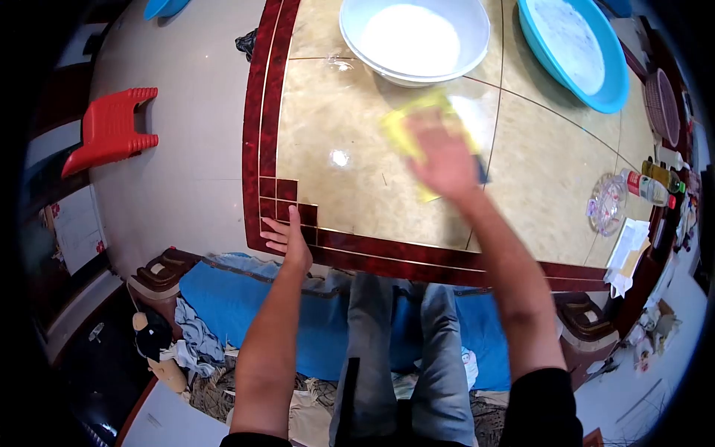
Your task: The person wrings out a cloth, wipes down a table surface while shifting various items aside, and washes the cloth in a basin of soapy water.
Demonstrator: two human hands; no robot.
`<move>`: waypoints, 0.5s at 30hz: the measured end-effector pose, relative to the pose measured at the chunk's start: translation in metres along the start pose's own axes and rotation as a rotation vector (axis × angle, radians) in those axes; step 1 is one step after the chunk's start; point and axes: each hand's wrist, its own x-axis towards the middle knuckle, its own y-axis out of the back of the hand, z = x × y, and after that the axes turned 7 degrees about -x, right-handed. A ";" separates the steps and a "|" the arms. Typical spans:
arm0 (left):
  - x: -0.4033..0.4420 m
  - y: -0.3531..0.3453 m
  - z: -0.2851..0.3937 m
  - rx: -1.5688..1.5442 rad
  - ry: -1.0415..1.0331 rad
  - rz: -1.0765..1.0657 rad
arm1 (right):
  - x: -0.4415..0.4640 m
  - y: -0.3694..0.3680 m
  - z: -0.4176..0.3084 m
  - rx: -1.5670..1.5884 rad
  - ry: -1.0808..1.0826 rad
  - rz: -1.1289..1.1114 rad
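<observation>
My right hand [445,160] presses a yellow cloth [402,134] onto the tiled tabletop [350,201]; hand and cloth are smeared by motion. A dark patch shows at the cloth's right side, too blurred to name. My left hand [292,240] rests at the table's dark red near-left corner, holding nothing, with its fingers apart. Just beyond the cloth stands a white basin [365,56] with something bright white inside. Farther right is a turquoise basin [614,86] containing whitish, foamy-looking liquid.
On the right side of the table are a clear glass dish [609,203], several bottles [646,188], white papers [628,249] and a purple basket [661,108]. A red plastic stool [112,134] stands on the floor at left. Behind my legs is a blue-covered sofa [246,302].
</observation>
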 end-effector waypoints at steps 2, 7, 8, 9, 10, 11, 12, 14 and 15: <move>0.000 -0.001 -0.001 0.007 0.005 -0.001 | -0.029 0.018 0.067 0.094 -0.291 0.031; 0.015 0.003 -0.013 -0.063 0.033 -0.065 | -0.175 0.009 0.185 -0.242 -0.597 0.156; 0.006 0.003 -0.004 -0.042 0.030 -0.069 | -0.208 0.000 0.191 -0.260 -0.622 0.180; -0.001 0.002 0.006 -0.030 0.044 -0.081 | -0.228 -0.001 0.175 -0.249 -0.715 0.202; -0.004 0.003 0.010 -0.014 0.058 -0.095 | -0.241 -0.010 0.157 -0.262 -0.812 0.223; -0.006 0.004 0.012 0.006 0.059 -0.096 | -0.254 -0.024 0.132 -0.276 -0.913 0.238; -0.007 0.004 0.014 0.027 0.060 -0.097 | -0.258 -0.033 0.108 -0.292 -1.015 0.252; -0.007 0.005 0.010 0.057 0.042 -0.108 | -0.226 -0.039 0.042 -0.336 -1.199 0.204; -0.007 0.006 0.010 0.125 0.061 -0.112 | -0.213 -0.046 0.017 -0.335 -1.175 0.207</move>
